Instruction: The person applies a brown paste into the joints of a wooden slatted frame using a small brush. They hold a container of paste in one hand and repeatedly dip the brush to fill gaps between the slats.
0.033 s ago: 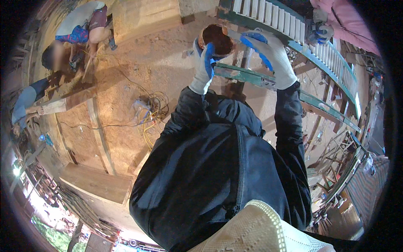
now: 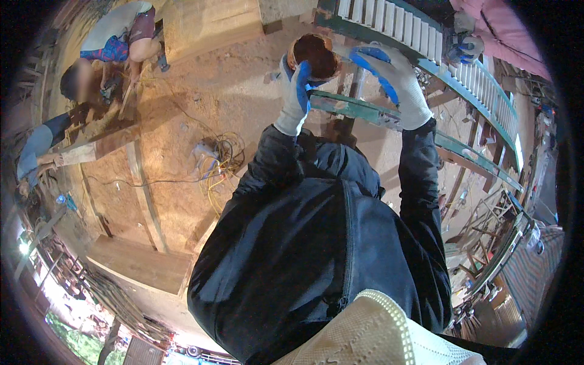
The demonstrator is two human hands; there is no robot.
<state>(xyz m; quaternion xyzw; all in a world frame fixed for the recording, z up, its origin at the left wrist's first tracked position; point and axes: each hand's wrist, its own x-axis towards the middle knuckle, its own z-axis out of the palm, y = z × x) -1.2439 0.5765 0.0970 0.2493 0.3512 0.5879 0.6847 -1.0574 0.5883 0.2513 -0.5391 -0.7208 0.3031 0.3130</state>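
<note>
My left hand [image 2: 296,97], in a white glove with blue coating, is closed around the side of a small round container [image 2: 316,58]. The container's inside is dark reddish-brown, and I cannot make out whether that is its contents. Just right of its rim is my right hand [image 2: 395,82], gloved the same way, with its fingers bent together toward the container. Something pale lies between those fingertips and the rim, too blurred to name. Beneath both hands runs a long green-painted wooden rail [image 2: 353,108].
A green frame with white slats [image 2: 395,24] spans the upper right, near a person in a pink sleeve [image 2: 502,30]. At the upper left another person [image 2: 115,36] bends over timber. Tangled yellow cords [image 2: 225,155] and a wooden board [image 2: 140,264] lie on the left.
My right hand has shifted very slightly to the right, away from the container. My left hand and the container have stayed in place.
</note>
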